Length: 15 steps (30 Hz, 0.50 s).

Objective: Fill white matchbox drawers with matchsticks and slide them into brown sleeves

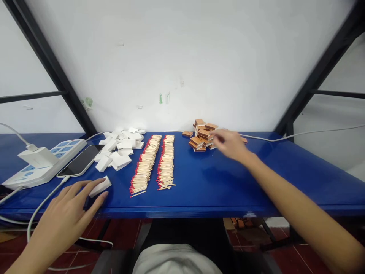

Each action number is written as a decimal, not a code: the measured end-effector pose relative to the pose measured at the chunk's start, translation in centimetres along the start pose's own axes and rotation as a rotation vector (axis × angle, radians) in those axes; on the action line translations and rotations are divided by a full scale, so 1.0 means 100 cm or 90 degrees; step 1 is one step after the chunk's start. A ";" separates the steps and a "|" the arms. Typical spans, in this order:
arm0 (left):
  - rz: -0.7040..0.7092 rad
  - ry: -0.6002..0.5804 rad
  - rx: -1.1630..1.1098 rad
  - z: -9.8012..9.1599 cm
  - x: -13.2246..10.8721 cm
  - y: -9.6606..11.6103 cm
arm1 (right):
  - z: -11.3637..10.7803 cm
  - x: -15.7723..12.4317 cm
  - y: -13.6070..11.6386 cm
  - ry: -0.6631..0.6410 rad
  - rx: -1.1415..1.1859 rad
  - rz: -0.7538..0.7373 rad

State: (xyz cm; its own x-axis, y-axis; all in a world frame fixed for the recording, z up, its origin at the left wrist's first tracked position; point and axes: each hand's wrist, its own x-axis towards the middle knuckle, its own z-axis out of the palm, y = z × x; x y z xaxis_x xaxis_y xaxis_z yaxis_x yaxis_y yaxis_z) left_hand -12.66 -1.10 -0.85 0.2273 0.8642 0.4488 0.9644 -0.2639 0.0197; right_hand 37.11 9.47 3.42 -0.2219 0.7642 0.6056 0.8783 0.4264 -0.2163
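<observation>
While the left hand (67, 213) pinches a white tray (99, 186) at the table's (213, 182) near edge, the right hand (230, 144) stretches to the brown sleeves (203, 136), too blurred to tell if it grips one. Between them matches (155, 161) lie in two rows, handy to both.

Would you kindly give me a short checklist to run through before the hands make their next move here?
1. Left hand pinches the small white cardboard tray near the front edge of the blue table: ok.
2. Right hand reaches the pile of brown cardboard sleeves: ok.
3. Right hand's grip on a sleeve: cannot tell, blurred.
4. Two rows of red-tipped wooden matches lie apart from both hands: ok.
5. White cable runs right beside the left hand, a possible snag: not ok.
</observation>
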 end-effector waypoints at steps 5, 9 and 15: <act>-0.043 -0.033 -0.095 0.008 0.000 -0.006 | 0.016 0.007 -0.046 -0.169 -0.092 -0.053; -0.059 0.002 -0.135 0.017 0.001 -0.008 | 0.020 0.015 -0.050 -0.215 -0.219 0.035; -0.126 0.007 -0.169 0.007 -0.001 -0.002 | 0.027 0.019 -0.049 -0.232 -0.265 0.052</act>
State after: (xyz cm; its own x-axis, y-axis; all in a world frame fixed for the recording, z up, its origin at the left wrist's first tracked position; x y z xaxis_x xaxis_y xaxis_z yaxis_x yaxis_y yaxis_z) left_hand -12.83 -0.85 -1.59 0.0367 0.9058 0.4220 0.9203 -0.1952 0.3389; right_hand 31.22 10.16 3.53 -0.2137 0.9359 0.2800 0.9754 0.1888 0.1136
